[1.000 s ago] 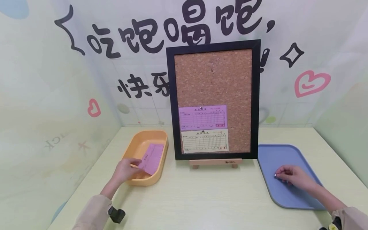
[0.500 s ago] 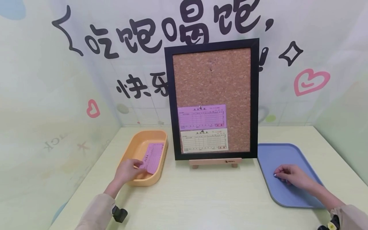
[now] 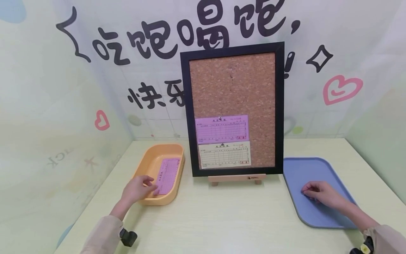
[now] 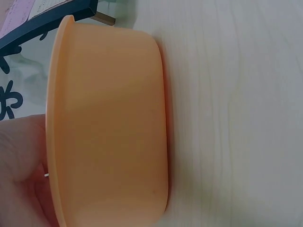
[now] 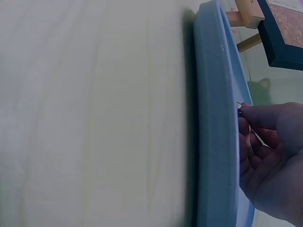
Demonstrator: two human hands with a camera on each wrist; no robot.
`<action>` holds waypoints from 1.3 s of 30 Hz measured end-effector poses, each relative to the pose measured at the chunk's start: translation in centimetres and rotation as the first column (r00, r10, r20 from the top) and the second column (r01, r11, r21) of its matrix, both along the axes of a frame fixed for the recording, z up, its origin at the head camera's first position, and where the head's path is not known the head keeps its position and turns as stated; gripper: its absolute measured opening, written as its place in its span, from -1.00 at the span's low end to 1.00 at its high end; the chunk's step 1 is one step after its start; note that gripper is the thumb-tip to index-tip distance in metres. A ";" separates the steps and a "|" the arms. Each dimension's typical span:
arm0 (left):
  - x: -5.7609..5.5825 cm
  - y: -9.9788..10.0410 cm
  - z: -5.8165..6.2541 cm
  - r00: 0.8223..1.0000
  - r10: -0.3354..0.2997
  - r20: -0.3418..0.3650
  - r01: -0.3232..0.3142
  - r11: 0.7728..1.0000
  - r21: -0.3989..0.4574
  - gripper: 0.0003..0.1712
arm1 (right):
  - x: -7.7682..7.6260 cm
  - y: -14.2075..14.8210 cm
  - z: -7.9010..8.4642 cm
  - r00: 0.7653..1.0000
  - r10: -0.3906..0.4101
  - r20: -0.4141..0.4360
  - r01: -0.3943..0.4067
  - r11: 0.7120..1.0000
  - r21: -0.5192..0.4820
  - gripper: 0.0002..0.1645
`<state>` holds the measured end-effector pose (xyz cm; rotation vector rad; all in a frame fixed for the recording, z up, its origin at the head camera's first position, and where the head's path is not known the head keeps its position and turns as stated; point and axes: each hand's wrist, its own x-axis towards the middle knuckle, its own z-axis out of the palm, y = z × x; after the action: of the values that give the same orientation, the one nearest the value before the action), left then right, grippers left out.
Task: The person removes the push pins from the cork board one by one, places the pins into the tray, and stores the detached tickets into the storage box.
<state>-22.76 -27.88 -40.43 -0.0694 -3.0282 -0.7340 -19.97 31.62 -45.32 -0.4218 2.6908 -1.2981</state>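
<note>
In the head view, my left hand [image 3: 138, 188] reaches over the near left side of the orange tray [image 3: 161, 200]. Its thumb and index finger stand slightly apart at the edge of a pink receipt slip [image 3: 168, 174], which lies in the tray. The left wrist view shows this hand [image 4: 21, 170] partly hidden behind the tray's wall. My right hand [image 3: 323, 194], above the blue tray [image 3: 312, 169], pinches a small pushpin; in the right wrist view the pushpin [image 5: 239, 106] shows a thin point at the fingertips. Most of it is hidden.
A black-framed corkboard [image 3: 233, 84] leans on a small wooden easel [image 3: 236, 178] between the trays. A pink slip [image 3: 222, 129] and a cream slip [image 3: 225, 155] are pinned on its lower left. A printed backdrop stands behind the pale wooden table [image 3: 228, 215].
The pink slip in the tray, earlier between my left thumb and index finger, now lies flatter there. My left fingers have parted a little. The right hand keeps its pinch, nearly still.
</note>
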 end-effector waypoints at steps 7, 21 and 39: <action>-0.5 0.9 0.0 0.995 -0.025 -0.097 0.027 0.999 0.026 -0.63 | -0.2 0.1 0.1 0.999 0.013 0.029 -0.013 1.000 -0.019 -0.80; -2.5 8.4 1.9 0.912 -0.057 -0.407 0.185 0.941 0.283 -0.55 | -1.2 -1.1 3.0 0.999 0.045 -0.006 -0.045 0.999 0.012 -0.77; -7.7 15.4 3.3 0.762 0.112 -0.637 0.253 0.854 0.454 -0.20 | -2.1 -6.0 6.6 0.989 0.145 -0.025 -0.145 0.989 -0.012 -0.72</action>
<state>-30.47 -12.52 -37.15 -0.3523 -2.0980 -1.2082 -22.09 25.61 -38.67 -0.6257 2.6158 -1.2794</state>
